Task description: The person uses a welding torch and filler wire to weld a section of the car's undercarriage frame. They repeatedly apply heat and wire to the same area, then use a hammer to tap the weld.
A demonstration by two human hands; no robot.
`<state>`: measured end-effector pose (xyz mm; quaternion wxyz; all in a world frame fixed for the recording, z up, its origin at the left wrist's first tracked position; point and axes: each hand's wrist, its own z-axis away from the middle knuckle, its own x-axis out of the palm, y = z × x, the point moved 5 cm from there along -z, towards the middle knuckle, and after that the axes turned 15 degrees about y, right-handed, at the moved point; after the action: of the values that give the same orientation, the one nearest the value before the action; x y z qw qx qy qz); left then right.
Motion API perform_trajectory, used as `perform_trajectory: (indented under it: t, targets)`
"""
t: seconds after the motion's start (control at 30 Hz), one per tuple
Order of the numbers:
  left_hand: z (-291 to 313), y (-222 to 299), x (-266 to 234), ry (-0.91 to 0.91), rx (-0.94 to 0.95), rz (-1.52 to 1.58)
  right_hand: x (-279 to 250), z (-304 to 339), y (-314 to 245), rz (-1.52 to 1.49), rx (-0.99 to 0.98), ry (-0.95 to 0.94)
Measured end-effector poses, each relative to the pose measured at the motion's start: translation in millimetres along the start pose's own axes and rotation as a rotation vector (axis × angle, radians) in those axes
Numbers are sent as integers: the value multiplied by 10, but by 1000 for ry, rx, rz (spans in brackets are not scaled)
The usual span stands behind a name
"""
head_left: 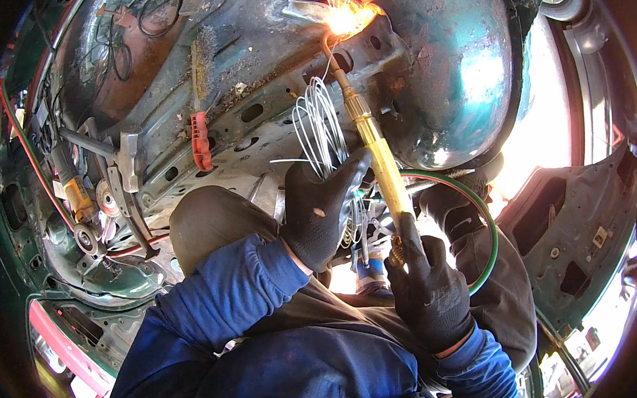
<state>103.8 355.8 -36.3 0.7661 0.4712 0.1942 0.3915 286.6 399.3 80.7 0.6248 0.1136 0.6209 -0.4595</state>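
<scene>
My left hand (pixel 319 212), in a black glove, is closed around a coil of thin silvery wire (pixel 319 122). One strand of it runs up toward the torch's tip. In my right hand (pixel 435 297), also gloved in black, is the brass gas torch (pixel 385 156), its slim nozzle pointing up and away from me. At the nozzle's end a bright orange-white glow with sparks (pixel 350 17) covers a spot on the worn car body metal (pixel 267 86). The glare hides the exact contact point. Beside it bulges a rounded, shiny dark green panel (pixel 450 76).
A red-handled wire brush (pixel 200 141) lies on the metal left of the coil. Farther left are a hammer (pixel 129 160) and a yellow-and-black angle grinder (pixel 78 195). A green-and-red hose (pixel 492 242) loops right of my right hand. A detached green panel (pixel 575 236) stands at right.
</scene>
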Motion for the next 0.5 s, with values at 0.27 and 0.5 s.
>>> perform_trajectory:
  t: [0.27,0.5]
  targets:
    - [-17,17,-38,-76,206,-283,73,30,55,8,-28,-25]
    - [38,158,2,-163,461,-558,2,-2,14,2,30,-33]
